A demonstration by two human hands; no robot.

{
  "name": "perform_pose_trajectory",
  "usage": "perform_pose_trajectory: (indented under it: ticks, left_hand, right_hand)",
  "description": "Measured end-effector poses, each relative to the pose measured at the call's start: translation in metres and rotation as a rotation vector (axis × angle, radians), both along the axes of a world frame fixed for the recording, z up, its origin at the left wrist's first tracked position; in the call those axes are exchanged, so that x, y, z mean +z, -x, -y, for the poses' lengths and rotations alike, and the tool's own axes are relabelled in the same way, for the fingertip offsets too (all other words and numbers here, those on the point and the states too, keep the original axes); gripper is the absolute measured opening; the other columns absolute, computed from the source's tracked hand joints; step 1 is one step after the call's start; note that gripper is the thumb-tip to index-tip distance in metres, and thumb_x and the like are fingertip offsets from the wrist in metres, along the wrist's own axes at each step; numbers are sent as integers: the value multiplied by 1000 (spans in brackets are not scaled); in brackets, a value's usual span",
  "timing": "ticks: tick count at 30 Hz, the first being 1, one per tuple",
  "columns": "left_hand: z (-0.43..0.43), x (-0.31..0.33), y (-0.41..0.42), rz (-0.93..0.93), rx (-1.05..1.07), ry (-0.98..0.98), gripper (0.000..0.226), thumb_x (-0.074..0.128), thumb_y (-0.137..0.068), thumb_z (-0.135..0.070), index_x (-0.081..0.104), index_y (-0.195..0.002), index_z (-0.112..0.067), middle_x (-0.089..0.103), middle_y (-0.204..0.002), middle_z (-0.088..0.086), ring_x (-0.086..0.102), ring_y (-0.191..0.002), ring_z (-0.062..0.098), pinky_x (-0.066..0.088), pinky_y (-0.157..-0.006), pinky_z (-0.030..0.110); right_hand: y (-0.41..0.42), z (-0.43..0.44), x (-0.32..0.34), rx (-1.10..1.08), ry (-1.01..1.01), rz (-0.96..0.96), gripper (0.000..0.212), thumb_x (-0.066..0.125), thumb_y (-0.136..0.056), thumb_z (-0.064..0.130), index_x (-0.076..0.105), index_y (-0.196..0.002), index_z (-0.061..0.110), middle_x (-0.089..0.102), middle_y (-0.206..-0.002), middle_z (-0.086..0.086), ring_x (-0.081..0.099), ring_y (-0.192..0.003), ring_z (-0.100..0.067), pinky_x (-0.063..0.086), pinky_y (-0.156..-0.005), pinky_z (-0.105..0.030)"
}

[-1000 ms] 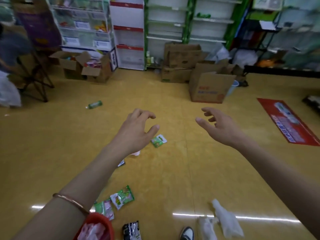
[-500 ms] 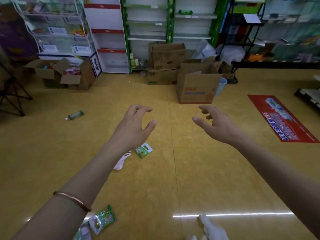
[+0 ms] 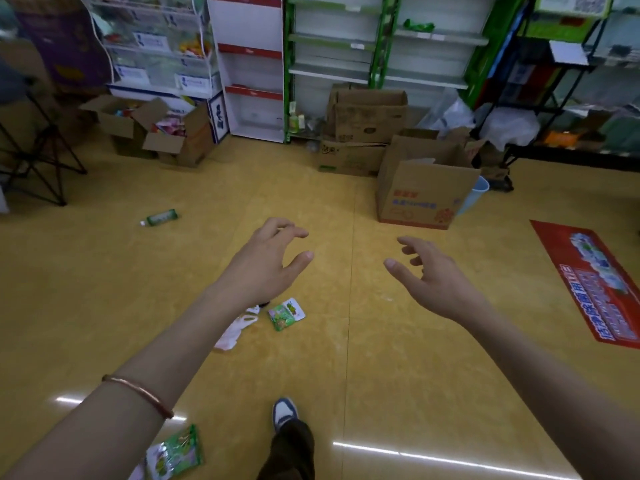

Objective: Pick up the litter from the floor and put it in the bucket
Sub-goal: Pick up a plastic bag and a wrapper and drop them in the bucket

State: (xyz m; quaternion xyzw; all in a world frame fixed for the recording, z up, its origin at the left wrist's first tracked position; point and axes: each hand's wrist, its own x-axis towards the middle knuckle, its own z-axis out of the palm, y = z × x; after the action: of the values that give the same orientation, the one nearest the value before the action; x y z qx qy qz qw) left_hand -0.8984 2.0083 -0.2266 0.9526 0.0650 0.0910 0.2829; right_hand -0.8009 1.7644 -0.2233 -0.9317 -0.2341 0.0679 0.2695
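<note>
Left hand (image 3: 263, 268): held out over the floor (image 3: 104, 289), fingers loosely curved and spread, holding nothing.
Right hand (image 3: 433, 282): held out beside the left and apart from it, fingers relaxed and slightly bent, thumb out, holding nothing.
Bangle (image 3: 138, 393): copper, on the left forearm.
Packet (image 3: 286, 314): green and white, flat on the mid floor, showing just below the left hand.
White bag (image 3: 235, 329): crumpled, just left of the packet, partly hidden by the left forearm.
Bottle (image 3: 160, 217): green label, on its side, well to the left towards the far edge.
Wrappers (image 3: 176, 452): green, at the near edge under the left forearm.
Shoe (image 3: 284, 412): the person's own, at the near edge, toe forward.
Box (image 3: 424, 192): open cardboard, at the far edge right of centre.
Blue bin (image 3: 476, 197): behind the box's right side, mostly hidden.
Red mat (image 3: 592, 282): flat at the right edge.
</note>
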Motion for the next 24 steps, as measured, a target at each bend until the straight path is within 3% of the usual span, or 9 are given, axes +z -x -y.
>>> perform_pose_trajectory:
  ticks: [6,12,16,24]
  left_hand:
    - [-28,12,-107,63,-32,10,42,46,-93,-44,48,-130,-25,34,-138,-6,37,-127,13,38,-99,32]
    - [-63,36,-201,124,-58,-22,43,43,-94,-45,46,-132,-26,36,-136,-8,41,-123,11,41,-95,31]
    - [-96,41,-242,133,-8,-11,42,44,-94,-44,46,-132,-26,41,-135,-7,44,-119,12,39,-89,28]
    - [-168,10,-300,73,171,14,41,46,-93,-45,46,-131,-27,43,-132,-7,48,-117,15,47,-91,40]
  right_hand:
    - [-89,-31,10,0,36,48,63,44,-89,58,33,-142,26,46,-136,2,48,-117,-14,46,-92,-34]
    - [-189,-81,28,10,35,113,67,43,-88,59,36,-142,20,48,-132,0,51,-114,-15,47,-91,-33]
    - [-242,-117,28,30,-41,117,62,47,-89,56,42,-138,19,53,-127,-2,54,-109,-15,49,-93,-38]
    - [-340,-211,7,244,-70,90,62,43,-88,56,43,-138,19,53,-129,0,53,-107,-11,49,-90,-34]
